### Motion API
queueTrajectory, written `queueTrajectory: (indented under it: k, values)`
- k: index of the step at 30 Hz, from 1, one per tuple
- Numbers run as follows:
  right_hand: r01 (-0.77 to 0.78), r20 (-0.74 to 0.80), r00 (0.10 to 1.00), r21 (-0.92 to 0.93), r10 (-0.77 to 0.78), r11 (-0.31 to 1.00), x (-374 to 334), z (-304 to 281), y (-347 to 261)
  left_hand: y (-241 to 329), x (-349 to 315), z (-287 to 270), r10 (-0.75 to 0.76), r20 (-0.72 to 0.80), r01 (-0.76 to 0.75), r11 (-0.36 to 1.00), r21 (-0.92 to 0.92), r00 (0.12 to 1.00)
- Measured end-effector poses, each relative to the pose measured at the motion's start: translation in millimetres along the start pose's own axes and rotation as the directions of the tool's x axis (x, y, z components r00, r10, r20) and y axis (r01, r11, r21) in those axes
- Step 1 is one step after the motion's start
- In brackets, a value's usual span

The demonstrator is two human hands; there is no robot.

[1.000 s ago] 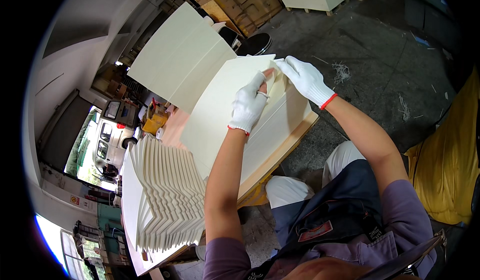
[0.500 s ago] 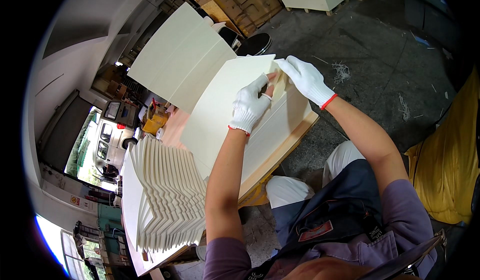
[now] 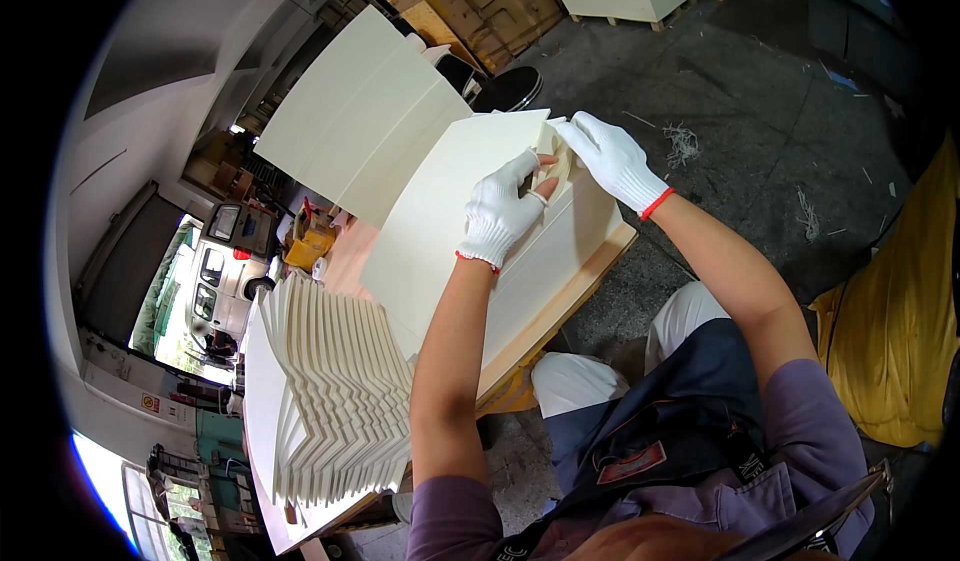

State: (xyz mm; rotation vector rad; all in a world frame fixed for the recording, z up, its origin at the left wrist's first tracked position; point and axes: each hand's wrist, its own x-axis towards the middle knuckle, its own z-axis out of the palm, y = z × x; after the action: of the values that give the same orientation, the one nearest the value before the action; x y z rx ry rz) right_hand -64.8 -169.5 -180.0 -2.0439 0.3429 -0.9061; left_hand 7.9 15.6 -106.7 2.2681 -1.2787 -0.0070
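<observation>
Both hands wear white knitted gloves with red cuffs; the thumb and a fingertip of my left one are bare. My left hand (image 3: 500, 211) rests over a stack of large cream boards (image 3: 430, 186), its bare fingertips bent round narrow folded board edges (image 3: 560, 168) at the far right corner. Across those folds, my right hand (image 3: 608, 159) grips the corner from the outer side, fingers together and partly hidden. Further back stands a wide creased cream board (image 3: 360, 111). Beside my left forearm, a pile of zigzag-folded boards (image 3: 335, 391) sits on the table.
A wooden pallet edge (image 3: 570, 301) runs beneath the boards. Behind them is a round black stool (image 3: 510, 89). Yellow cloth (image 3: 885, 331) hangs at the right. Shredded strips (image 3: 683, 146) lie on the grey floor. At left are a yellow bag (image 3: 310, 241) and a parked van (image 3: 215, 271).
The folded edges between my hands have spread apart and show more. My left fingertips have shifted slightly down and right; my right hand stays almost in place.
</observation>
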Motion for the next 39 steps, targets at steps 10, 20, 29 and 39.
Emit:
queueTrajectory:
  k: [10,20,29,39]
  values:
    - [-0.008,-0.001,1.000,0.043,0.008,0.999,0,1,2,6,-1,-3,-0.012,0.027,0.011,1.000,0.029,1.000]
    - [-0.031,0.001,1.000,0.046,0.031,0.998,-1,-1,2,0,-2,6,0.094,-0.028,-0.091,0.990,0.106,0.995]
    - [0.089,0.194,0.981,-0.351,-0.021,0.932,-8,-34,2,-8,-12,10,0.191,-0.151,-0.149,0.956,0.252,0.970]
    - [0.461,0.221,0.887,-0.395,-0.405,0.795,14,-35,1,-22,27,15,0.089,-0.116,-0.047,0.946,0.322,0.989]
